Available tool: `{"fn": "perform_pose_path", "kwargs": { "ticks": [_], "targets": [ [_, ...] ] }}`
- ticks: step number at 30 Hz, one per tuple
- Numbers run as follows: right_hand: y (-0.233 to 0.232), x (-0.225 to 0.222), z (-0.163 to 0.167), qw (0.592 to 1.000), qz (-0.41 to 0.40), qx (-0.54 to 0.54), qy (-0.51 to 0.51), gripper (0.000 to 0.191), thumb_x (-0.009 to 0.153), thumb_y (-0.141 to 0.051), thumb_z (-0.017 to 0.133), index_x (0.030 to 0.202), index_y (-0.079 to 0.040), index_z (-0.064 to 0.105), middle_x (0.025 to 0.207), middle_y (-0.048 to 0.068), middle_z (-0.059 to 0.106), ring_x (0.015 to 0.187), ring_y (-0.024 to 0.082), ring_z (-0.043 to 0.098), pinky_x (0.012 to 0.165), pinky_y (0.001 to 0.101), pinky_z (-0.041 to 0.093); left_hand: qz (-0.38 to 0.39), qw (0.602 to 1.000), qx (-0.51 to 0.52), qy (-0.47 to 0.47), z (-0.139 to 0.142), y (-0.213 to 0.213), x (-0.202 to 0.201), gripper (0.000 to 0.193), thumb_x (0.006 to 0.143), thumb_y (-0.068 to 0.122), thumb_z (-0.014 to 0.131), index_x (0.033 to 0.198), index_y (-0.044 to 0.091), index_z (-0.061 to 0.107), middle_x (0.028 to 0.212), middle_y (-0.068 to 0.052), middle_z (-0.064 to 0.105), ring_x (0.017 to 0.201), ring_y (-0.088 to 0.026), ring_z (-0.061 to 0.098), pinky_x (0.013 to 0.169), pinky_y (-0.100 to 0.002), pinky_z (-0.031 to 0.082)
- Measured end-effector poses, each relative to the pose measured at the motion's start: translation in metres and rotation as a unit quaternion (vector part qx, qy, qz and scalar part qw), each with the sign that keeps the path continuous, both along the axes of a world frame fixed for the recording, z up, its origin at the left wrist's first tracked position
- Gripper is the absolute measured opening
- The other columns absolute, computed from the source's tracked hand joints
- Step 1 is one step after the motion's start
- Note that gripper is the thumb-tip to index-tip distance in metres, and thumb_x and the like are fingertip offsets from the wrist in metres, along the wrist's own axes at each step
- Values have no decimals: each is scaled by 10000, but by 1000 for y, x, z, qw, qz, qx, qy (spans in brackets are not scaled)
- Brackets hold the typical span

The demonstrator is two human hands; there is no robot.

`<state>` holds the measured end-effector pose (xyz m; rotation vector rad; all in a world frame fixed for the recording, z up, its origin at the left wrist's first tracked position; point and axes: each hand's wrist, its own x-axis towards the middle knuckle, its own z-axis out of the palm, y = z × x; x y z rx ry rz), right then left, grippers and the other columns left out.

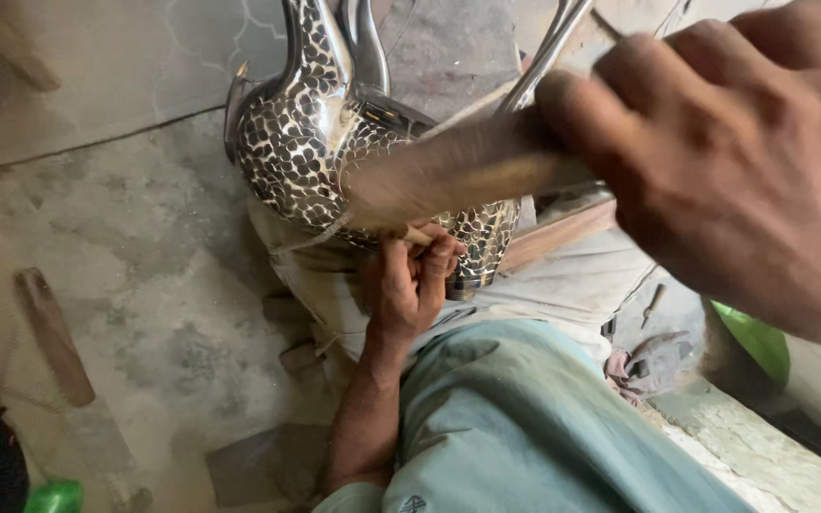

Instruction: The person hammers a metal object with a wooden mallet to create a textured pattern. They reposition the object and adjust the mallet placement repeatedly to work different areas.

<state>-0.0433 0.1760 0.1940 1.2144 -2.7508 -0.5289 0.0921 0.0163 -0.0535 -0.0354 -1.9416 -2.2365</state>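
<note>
Right hand (743,161) clenched around a blurred wooden mallet (448,176); left hand (415,280) pinches a small punch (417,237) against the patterned metal bird (320,142)

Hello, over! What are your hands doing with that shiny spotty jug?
Left hand pinches a small punch against the metal jug. Right hand grips a blurred wooden mallet. Mallet hides the contact spot.

No packages, labels, signs or screens show anywhere in this view.
</note>
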Motion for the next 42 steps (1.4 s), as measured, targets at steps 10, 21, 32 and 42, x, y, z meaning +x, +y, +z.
{"fn": "perform_pose_path", "kwargs": {
  "ticks": [10,21,32,42],
  "targets": [
    [3,-1,7,999,46,-7,7,421,817,-170,716,1233,-140,660,993,83,710,913,257,697,747,358,555,1,997,-75,26,6,-5,-7,146,1111,171,587,1131,27,572,929,-74,739,754,-106,713,609,-229,589],
    [22,13,6,999,44,10,16,459,763,-114,798,1207,-105,685,976,88,707,869,249,701,820,356,524,86,985,-143,44,20,-4,-11,195,1096,170,562,1180,9,495,944,-130,693,766,-174,692,609,-259,574],
    [161,22,-143,848,-413,-320,-93,377,892,-254,858,1067,18,664,840,194,711,747,295,696,720,428,548,139,989,15,-46,1,-23,47,272,1088,38,546,1304,31,381,984,-110,659,839,-167,707,663,-278,601],
    [176,64,-208,641,-568,-479,-192,370,744,-218,803,1028,11,740,861,201,742,777,289,722,739,419,549,169,971,-72,-153,19,7,57,244,1000,70,634,1202,-21,532,968,-117,722,822,-177,747,674,-325,659]
  ]
}}
